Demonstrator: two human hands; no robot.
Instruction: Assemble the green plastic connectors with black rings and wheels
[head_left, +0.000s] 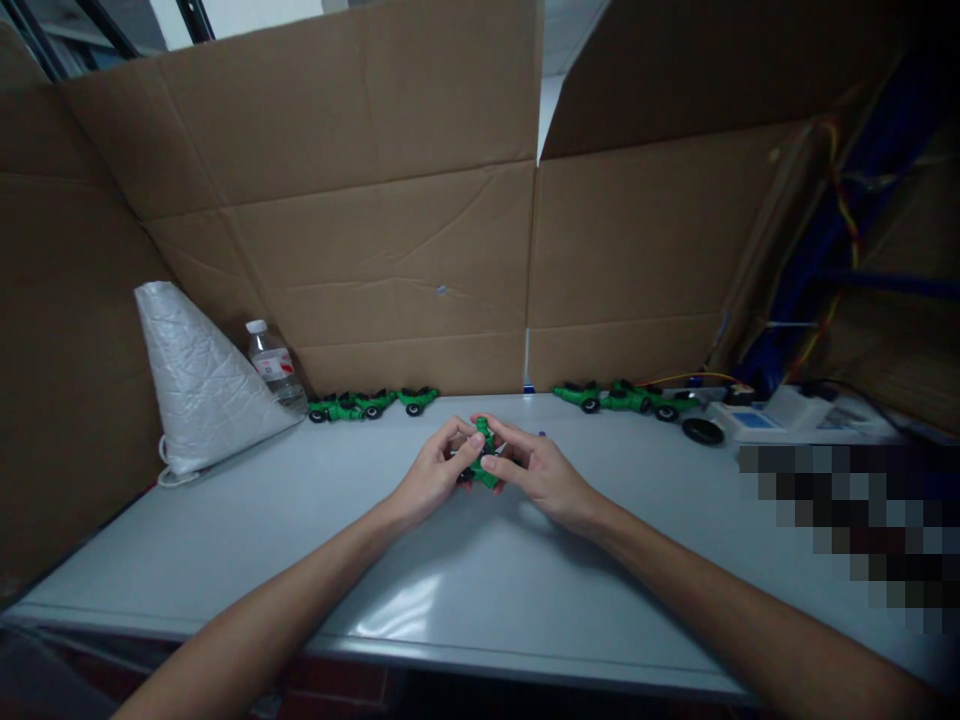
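Note:
Both of my hands meet over the middle of the grey table (pixel 420 600) around a small green toy vehicle (pixel 484 460) with black wheels. My left hand (pixel 433 475) grips it from the left with thumb and fingers. My right hand (pixel 536 470) pinches it from the right, thumb pressed on its side. The toy is held just above the tabletop and is partly hidden by my fingers.
A row of finished green toy vehicles (pixel 371 404) lines the back left, another row (pixel 622 397) the back right. A white bag (pixel 196 380) and a water bottle (pixel 274 366) stand at the left. A loose black wheel (pixel 703 431), a white device (pixel 772 415) and cardboard walls (pixel 390 230) surround.

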